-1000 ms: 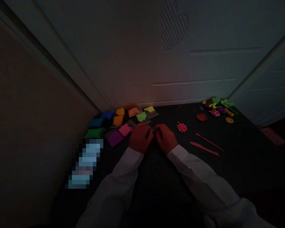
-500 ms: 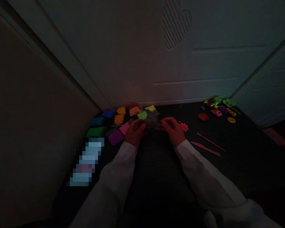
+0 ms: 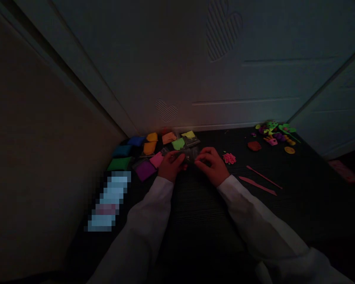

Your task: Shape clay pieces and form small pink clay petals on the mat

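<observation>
Between my hands is a small clear plastic bag [image 3: 190,155], dim and hard to make out in the low light. My left hand [image 3: 170,165] is closed on its left side, thumb on top. The fingers of my right hand [image 3: 212,165] pinch its right edge. Just beyond the bag lie a light green clay packet [image 3: 178,144] and a yellow one [image 3: 189,135]. A pink packet [image 3: 156,159] and a purple packet [image 3: 146,170] are beside my left hand. Right of my right hand sits a pink clay flower [image 3: 229,158].
Two pink modelling tools [image 3: 258,185] lie at the right on the dark table [image 3: 192,221]. Behind them are a reddish-brown lump [image 3: 254,146] and several small coloured clay figures [image 3: 273,132]. Blue, green and orange packets [image 3: 149,148] and a blurred bright screen [image 3: 109,201] occupy the left.
My hands were close together a second ago, then moved apart with the clear bag stretched between them. Now the right hand has come slightly back toward the left.
</observation>
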The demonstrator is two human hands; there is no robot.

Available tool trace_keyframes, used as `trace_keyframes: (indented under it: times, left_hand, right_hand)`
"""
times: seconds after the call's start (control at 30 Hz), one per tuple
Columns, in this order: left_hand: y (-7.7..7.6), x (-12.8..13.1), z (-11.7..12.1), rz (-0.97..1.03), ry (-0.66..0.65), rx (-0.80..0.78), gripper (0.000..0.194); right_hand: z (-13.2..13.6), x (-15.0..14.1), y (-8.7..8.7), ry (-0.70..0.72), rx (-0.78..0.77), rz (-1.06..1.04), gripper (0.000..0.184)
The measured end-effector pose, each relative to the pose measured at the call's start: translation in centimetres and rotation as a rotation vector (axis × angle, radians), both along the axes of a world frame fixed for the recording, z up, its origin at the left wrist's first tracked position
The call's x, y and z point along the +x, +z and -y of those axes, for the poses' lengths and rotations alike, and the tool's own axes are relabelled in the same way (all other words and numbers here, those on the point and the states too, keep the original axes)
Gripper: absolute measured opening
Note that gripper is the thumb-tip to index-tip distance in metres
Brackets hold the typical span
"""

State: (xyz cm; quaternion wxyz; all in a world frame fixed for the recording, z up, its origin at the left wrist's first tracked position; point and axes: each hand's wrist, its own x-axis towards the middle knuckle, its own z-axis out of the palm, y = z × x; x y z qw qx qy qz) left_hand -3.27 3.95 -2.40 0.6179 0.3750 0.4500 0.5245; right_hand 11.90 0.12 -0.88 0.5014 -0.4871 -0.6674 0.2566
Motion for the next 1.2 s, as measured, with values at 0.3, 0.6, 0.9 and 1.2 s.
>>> trace_keyframes:
  times: [0.3,0.6,0.9,1.2]
  left_hand:
    - [0.3,-0.5,0.1,0.004,-0.115,-0.036,0.036]
    - [0.1,-0.5,0.1,-0.059,-0.154,-0.042,0.038]
    - [0.2,-0.3,0.2,-0.097,-0.164,-0.065,0.040]
    - [0.5,-0.2,0.6,-0.188,-0.177,0.015,0.041]
  right_hand:
    - [-0.3,1.0,-0.4,-0.061,0.016,0.133,0.021]
    - [-0.7,1.6,-1.1,0.096,-0.069,0.293,0.033]
    - [-0.2,1.0,-0.4,0.037,0.131,0.555,0.028]
    - [-0.1,0.7,0.0,0.053,0.050,0.602,0.028]
